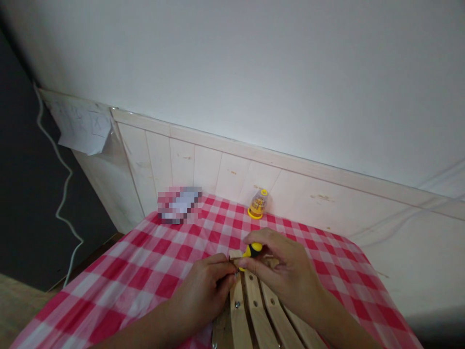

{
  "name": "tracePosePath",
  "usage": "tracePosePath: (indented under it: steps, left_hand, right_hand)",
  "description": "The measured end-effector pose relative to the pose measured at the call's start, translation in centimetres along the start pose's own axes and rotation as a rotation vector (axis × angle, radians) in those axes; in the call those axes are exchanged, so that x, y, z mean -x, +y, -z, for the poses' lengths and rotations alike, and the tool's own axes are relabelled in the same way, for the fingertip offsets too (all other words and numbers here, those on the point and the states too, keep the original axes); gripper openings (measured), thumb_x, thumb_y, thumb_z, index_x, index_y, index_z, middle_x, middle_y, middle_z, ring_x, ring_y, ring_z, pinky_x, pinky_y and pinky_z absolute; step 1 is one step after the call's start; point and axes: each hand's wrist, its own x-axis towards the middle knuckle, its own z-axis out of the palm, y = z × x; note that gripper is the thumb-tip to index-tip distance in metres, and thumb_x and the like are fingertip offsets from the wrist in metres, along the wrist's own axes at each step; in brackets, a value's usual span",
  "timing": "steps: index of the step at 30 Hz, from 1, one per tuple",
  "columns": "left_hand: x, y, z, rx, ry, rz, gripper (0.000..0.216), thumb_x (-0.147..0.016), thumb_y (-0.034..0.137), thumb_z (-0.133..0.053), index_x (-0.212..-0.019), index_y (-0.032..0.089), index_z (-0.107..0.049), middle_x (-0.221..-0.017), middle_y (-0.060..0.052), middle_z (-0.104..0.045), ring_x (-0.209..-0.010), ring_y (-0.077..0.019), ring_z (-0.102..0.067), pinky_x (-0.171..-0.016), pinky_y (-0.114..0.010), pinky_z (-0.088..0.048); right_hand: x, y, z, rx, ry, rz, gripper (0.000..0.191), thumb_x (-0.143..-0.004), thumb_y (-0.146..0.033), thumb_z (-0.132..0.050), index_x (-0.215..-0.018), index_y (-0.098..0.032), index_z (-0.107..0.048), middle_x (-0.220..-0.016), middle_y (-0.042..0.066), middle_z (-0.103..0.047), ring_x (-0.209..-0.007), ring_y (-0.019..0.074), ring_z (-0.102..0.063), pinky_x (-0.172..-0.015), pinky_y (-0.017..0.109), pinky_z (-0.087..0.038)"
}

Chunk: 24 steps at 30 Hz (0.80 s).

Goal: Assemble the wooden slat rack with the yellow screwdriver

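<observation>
In my right hand (pixel 290 264) is a yellow and black screwdriver (pixel 255 248), gripped by its handle and tilted toward the left. Its tip end is near the fingers of my left hand (pixel 209 286), which are pinched together at the upper left corner of a slatted wooden piece (pixel 258 317). What the left fingers hold there is too small to make out; a bit of metal shows beside them. Screws (pixel 237 304) and holes run across the pale slats. The piece lies below and between both hands, its lower end cut off by the frame.
A red and white checked cloth (pixel 145 271) covers the table. Against the panelled wall (pixel 207 167) stands a clear, yellow-based container (pixel 257 206) of small parts. A blurred-out flat object (pixel 180 204) lies at the back left. A white cable (pixel 65 194) hangs at far left.
</observation>
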Motion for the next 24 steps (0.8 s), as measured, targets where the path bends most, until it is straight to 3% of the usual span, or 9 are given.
tracePosePath:
  steps: [10, 16, 24]
  left_hand:
    - [0.26, -0.33, -0.1, 0.035, 0.002, -0.035, 0.025, -0.095, 0.01, -0.054, -0.088, 0.017, -0.076, -0.084, -0.005, -0.069, -0.077, -0.0145, -0.065, -0.07, -0.022, -0.05]
    - [0.08, -0.01, -0.01, 0.077, -0.001, -0.036, 0.024, -0.095, 0.01, -0.053, -0.087, 0.017, -0.075, -0.087, -0.006, -0.07, -0.082, -0.0155, -0.067, -0.073, -0.023, -0.05]
    - [0.11, -0.12, -0.08, 0.037, -0.003, -0.029, 0.024, -0.095, 0.01, -0.053, -0.082, 0.016, -0.072, -0.082, -0.005, -0.067, -0.076, -0.0145, -0.064, -0.069, -0.022, -0.048]
  right_hand:
    - [0.1, -0.1, -0.3, 0.034, -0.008, 0.0, 0.013, -0.096, -0.029, -0.07, -0.107, -0.023, -0.068, -0.089, 0.003, -0.073, -0.077, 0.0166, -0.07, -0.073, 0.025, -0.057]
    - [0.11, -0.68, 0.39, 0.052, -0.078, 0.06, 0.037, -0.094, -0.012, -0.055, -0.128, -0.025, -0.063, -0.11, 0.006, -0.074, -0.1, 0.0183, -0.072, -0.087, 0.029, -0.058]
    - [0.41, -0.22, 0.17, 0.021, -0.057, -0.014, 0.034, -0.093, -0.016, -0.063, -0.126, -0.025, -0.064, -0.106, 0.005, -0.077, -0.092, 0.0192, -0.075, -0.081, 0.029, -0.061]
